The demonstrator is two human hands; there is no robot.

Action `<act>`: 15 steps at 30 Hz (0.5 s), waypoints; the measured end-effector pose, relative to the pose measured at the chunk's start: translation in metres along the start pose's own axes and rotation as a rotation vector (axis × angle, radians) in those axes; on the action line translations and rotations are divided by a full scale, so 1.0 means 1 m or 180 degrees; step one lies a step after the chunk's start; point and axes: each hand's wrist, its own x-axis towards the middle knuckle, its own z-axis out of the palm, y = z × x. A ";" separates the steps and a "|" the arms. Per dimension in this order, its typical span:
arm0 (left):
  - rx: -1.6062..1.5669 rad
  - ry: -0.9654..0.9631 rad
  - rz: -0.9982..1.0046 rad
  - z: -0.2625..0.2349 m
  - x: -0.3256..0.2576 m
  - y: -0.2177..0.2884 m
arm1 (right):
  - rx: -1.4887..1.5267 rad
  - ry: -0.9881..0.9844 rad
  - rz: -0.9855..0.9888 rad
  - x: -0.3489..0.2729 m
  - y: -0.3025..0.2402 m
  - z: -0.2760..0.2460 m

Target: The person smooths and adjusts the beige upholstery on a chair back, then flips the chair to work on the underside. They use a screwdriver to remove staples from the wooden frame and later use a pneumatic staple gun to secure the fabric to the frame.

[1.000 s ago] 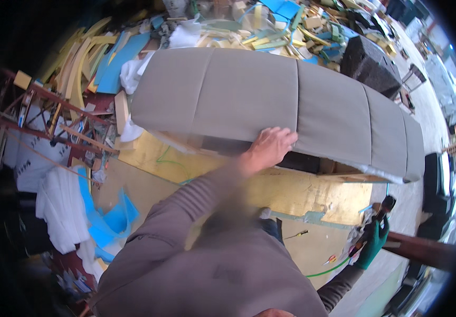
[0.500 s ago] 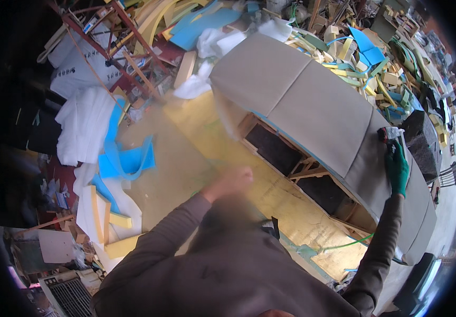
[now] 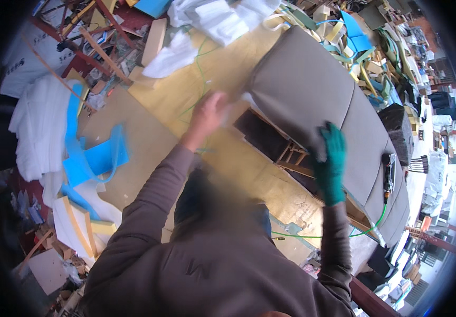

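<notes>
A grey-brown upholstered sofa section (image 3: 304, 79) lies slanting across the right half, its wooden frame (image 3: 296, 169) exposed along the near side. My bare left hand (image 3: 210, 113) is raised beside the far-left end of the cover; motion smears its fingers. My right hand (image 3: 331, 166), in a green glove, is at the near edge of the cover, fingers stretched out and holding nothing. Whether it touches the cover I cannot tell. A black air staple gun (image 3: 389, 174) rests on the cover to the right, joined to a green hose (image 3: 368, 231).
A yellowish board (image 3: 286, 203) lies under the sofa section. White wadding (image 3: 38, 127) and blue foam strips (image 3: 93, 164) are at the left. Foam offcuts (image 3: 370, 68) are heaped behind, beside a dark block (image 3: 395, 129). A red metal frame (image 3: 88, 31) stands at far left.
My right hand has let go of the staple gun, leaving it on the cover, and moved left to the near edge. My left hand has moved up toward the section's far-left end.
</notes>
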 end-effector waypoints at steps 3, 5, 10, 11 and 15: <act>-0.0139 0.0227 0.0657 0.016 0.030 0.004 | -0.0003 -0.0370 -0.0063 0.070 -0.075 0.051; -0.0339 0.0224 0.0706 0.021 0.040 0.005 | -0.0153 -0.0368 -0.0161 0.100 -0.091 0.064; -0.0451 -0.0202 0.0829 0.015 0.046 -0.006 | -0.0275 -0.0737 -0.0402 0.122 -0.092 0.065; -0.0444 -0.0083 0.0828 0.016 0.045 -0.007 | -0.0259 -0.0786 -0.0374 0.122 -0.091 0.063; -0.0218 0.0113 0.0758 0.028 0.037 0.000 | -0.0258 -0.0808 -0.0395 0.122 -0.094 0.059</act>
